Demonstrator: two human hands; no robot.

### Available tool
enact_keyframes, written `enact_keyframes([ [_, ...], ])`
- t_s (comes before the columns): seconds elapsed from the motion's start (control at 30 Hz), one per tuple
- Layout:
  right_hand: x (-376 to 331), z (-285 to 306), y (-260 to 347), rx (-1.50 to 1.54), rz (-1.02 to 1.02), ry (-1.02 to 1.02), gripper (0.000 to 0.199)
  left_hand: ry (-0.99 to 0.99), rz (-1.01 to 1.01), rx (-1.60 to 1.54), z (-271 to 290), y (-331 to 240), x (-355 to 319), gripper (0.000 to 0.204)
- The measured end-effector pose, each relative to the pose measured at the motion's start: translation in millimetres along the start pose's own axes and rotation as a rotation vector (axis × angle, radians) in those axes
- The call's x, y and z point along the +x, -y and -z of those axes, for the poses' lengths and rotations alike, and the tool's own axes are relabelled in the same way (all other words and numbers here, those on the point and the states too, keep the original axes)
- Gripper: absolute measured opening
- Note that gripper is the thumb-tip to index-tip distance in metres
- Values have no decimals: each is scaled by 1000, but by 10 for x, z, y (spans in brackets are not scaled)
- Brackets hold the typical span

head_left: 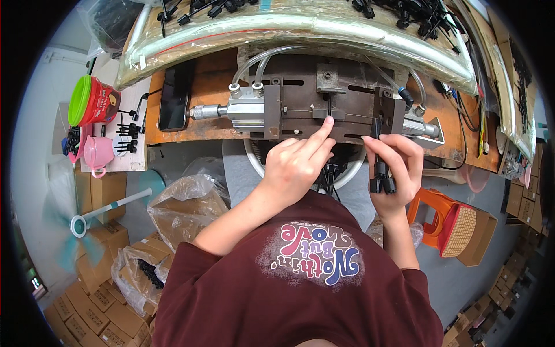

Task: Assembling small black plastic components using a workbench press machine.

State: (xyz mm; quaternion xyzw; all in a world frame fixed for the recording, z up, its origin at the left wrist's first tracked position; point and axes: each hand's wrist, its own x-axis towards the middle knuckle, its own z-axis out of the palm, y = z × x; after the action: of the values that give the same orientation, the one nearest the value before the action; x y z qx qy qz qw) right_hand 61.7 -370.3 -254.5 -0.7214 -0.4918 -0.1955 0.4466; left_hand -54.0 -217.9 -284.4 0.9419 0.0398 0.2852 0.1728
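A metal clamping fixture (300, 124) with an air cylinder at each end lies across the bench in front of me. In its middle stands a thin black plastic part (330, 104) at a small block. My left hand (293, 169) reaches up to it, index finger stretched out with its tip at the part's lower end; whether it presses there I cannot tell. Right of that, my right hand (399, 168) is closed around several black stem-shaped plastic parts (380, 173), their knobbed ends pointing toward me. More dark stems (329, 173) show below the bench edge, partly hidden by my left hand.
A plastic-covered tray (306, 26) with black parts spans the back. At left are a phone (175, 95), a red tub (101, 101), a pink cup (98, 153) and a fan (81, 225). An orange stool (430, 217) stands at right; cartons (95, 306) fill the lower left.
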Motion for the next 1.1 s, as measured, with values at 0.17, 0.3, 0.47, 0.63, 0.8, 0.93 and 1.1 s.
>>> enact_keyframes([
  [0.17, 18, 12, -2, -92, 48, 3, 41, 25, -6, -4, 41, 12, 86, 29],
  [0.3, -4, 20, -20, -146, 120, 26, 38, 40, 98, -380, 154, -41, 100, 38],
  [0.47, 22, -68, 27, -138, 171, 17, 43, 17, 122, -791, 381, -211, 171, 46],
  [0.63, 77, -78, 72, -119, 174, 20, 44, -30, 292, -1021, 396, -299, 126, 41],
  [0.8, 88, -62, -56, -122, 136, -65, 42, 20, 131, -573, 423, -176, 85, 32],
  [0.93, 86, -1, -77, -116, 71, -55, 39, -51, 88, -339, 266, -119, 35, 31],
  [1.1, 51, 11, -46, -92, 65, -22, 40, 19, -27, -17, 43, -10, 13, 23],
])
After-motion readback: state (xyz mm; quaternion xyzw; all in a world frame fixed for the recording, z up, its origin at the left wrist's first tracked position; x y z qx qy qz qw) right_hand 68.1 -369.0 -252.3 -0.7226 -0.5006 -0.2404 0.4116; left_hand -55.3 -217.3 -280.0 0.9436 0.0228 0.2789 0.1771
